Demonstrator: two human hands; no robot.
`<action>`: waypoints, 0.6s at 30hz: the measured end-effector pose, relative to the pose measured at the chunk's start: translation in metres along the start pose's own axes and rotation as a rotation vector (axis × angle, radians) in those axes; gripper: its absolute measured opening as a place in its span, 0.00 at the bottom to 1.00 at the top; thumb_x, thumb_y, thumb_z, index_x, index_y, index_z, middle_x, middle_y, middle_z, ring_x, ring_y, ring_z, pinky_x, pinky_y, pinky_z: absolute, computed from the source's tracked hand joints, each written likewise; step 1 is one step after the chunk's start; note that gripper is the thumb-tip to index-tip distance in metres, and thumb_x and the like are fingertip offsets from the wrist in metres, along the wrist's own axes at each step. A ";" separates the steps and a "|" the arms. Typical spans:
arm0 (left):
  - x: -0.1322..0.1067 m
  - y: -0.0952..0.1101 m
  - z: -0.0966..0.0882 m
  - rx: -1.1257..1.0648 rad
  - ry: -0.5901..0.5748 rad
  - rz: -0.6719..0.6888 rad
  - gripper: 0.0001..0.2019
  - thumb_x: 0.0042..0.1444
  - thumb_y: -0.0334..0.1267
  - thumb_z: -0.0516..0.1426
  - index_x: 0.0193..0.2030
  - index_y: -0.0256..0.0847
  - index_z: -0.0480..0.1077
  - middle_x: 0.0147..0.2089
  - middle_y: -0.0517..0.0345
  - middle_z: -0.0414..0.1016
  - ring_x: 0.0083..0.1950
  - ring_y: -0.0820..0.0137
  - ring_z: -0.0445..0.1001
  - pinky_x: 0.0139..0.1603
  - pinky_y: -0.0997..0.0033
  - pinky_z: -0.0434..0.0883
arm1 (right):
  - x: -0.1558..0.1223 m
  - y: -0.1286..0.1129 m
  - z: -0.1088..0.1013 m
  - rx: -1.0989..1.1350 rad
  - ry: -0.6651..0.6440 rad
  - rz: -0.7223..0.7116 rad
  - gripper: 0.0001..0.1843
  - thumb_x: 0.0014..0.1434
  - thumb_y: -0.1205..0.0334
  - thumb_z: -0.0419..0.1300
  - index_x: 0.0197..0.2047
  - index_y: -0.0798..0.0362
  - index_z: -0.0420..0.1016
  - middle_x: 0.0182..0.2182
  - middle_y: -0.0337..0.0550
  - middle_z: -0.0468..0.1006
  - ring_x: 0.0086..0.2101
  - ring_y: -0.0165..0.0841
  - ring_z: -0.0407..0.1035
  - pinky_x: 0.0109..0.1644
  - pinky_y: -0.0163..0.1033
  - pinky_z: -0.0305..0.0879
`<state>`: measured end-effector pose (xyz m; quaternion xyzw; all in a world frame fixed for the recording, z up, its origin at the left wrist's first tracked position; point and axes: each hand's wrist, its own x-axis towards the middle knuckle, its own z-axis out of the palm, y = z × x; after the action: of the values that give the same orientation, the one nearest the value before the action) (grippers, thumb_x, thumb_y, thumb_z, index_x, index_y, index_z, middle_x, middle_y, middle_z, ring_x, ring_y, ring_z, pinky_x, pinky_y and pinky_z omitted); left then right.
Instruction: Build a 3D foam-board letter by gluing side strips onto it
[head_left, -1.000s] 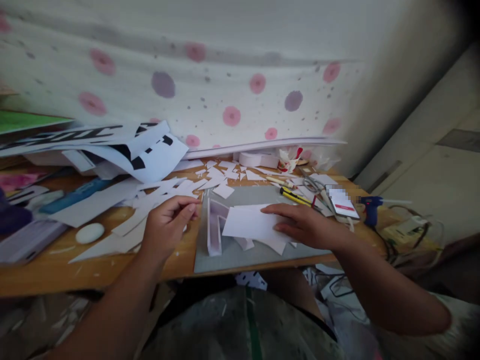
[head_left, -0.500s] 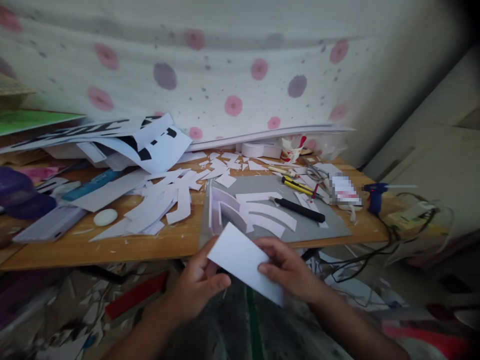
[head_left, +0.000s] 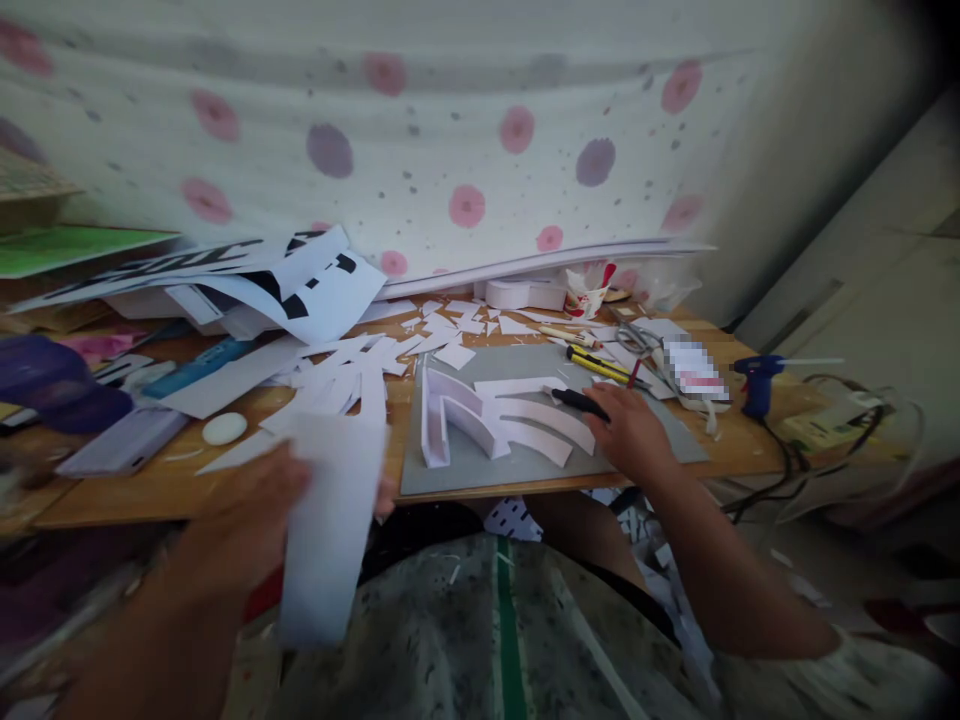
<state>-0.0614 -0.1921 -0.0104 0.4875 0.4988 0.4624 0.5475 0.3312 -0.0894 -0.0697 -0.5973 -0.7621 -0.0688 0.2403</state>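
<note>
My left hand (head_left: 255, 510) grips a white sheet of card (head_left: 330, 520) and holds it low at the left, in front of the table edge; hand and card are smeared by motion. My right hand (head_left: 630, 430) rests on the grey cutting mat (head_left: 487, 465) with its fingers closed over a black craft knife (head_left: 577, 401). Just left of that hand, on the mat, stands a white foam-board model with curved strips (head_left: 495, 420).
White offcuts (head_left: 352, 375) litter the wooden table (head_left: 150, 490). A yellow cutter (head_left: 600, 365), scissors (head_left: 634, 340), a phone (head_left: 694, 370) and a blue glue gun (head_left: 757, 380) with cables lie at the right. Printed sheets (head_left: 300, 285), a tape roll (head_left: 517, 294) and a paper cup (head_left: 585, 295) sit at the back.
The card, held by both hands half a second ago, has swung left in my left hand alone. My right hand let go and reached to the black knife on the mat.
</note>
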 end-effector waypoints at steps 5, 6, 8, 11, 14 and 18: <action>0.000 -0.023 0.036 0.508 -0.253 -0.073 0.19 0.56 0.53 0.53 0.35 0.39 0.73 0.36 0.56 0.77 0.39 0.63 0.74 0.38 0.71 0.70 | 0.024 0.003 0.009 -0.156 -0.227 0.021 0.20 0.59 0.63 0.56 0.54 0.57 0.72 0.46 0.55 0.77 0.47 0.45 0.70 0.51 0.46 0.63; 0.001 -0.029 0.043 0.546 -0.222 -0.054 0.19 0.56 0.53 0.52 0.32 0.38 0.71 0.33 0.58 0.75 0.37 0.65 0.72 0.36 0.72 0.68 | 0.026 0.003 0.012 -0.162 -0.235 0.030 0.18 0.59 0.63 0.56 0.52 0.57 0.73 0.44 0.56 0.77 0.46 0.45 0.70 0.50 0.46 0.64; 0.005 -0.038 0.053 0.594 -0.170 -0.025 0.18 0.57 0.52 0.50 0.28 0.39 0.66 0.28 0.61 0.69 0.32 0.68 0.68 0.33 0.73 0.65 | 0.028 0.003 0.017 -0.172 -0.240 0.052 0.17 0.59 0.65 0.55 0.50 0.58 0.74 0.44 0.57 0.76 0.45 0.45 0.70 0.48 0.45 0.64; 0.006 -0.045 0.057 0.650 -0.151 0.021 0.17 0.58 0.51 0.47 0.29 0.40 0.64 0.27 0.63 0.64 0.31 0.69 0.65 0.32 0.73 0.62 | 0.028 0.005 0.020 -0.161 -0.225 0.074 0.15 0.61 0.67 0.52 0.48 0.59 0.74 0.44 0.59 0.74 0.44 0.45 0.70 0.46 0.45 0.65; 0.003 -0.045 0.058 0.699 -0.133 0.050 0.18 0.61 0.50 0.44 0.31 0.40 0.63 0.28 0.62 0.64 0.32 0.69 0.65 0.35 0.73 0.62 | 0.023 0.003 0.010 -0.139 -0.152 0.108 0.18 0.62 0.67 0.50 0.53 0.61 0.70 0.48 0.61 0.71 0.49 0.45 0.68 0.50 0.46 0.65; -0.005 -0.042 0.063 0.758 -0.221 0.069 0.21 0.58 0.58 0.45 0.36 0.40 0.63 0.30 0.61 0.67 0.32 0.68 0.66 0.34 0.72 0.62 | -0.009 -0.022 -0.021 0.236 0.095 -0.026 0.19 0.65 0.63 0.46 0.56 0.56 0.66 0.50 0.55 0.72 0.51 0.42 0.67 0.54 0.47 0.64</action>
<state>0.0019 -0.2054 -0.0503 0.7185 0.5554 0.2082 0.3631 0.3175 -0.1118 -0.0516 -0.5509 -0.7604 -0.0102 0.3439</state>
